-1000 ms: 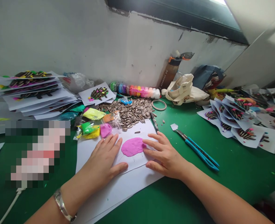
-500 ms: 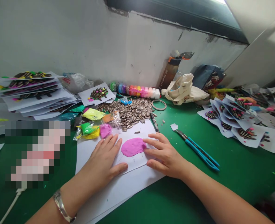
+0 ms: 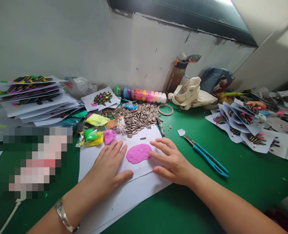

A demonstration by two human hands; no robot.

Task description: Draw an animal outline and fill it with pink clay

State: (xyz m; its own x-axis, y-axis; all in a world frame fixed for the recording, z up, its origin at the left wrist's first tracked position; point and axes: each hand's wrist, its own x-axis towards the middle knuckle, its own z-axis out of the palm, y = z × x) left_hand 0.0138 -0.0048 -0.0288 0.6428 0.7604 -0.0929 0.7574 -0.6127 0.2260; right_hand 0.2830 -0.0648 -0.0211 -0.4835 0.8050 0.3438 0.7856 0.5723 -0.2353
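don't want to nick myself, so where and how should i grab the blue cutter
The blue cutter is probably best taken mid-handle, from above and the right. It lies on the green table, its blade pointing away to the left and its long handle slanting back to the right, so fingers should stay clear.

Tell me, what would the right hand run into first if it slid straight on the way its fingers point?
Most likely the flat pink clay: the right hand points toward it and reaches its edge. Whether it touches the clay or hovers slightly above is unclear.
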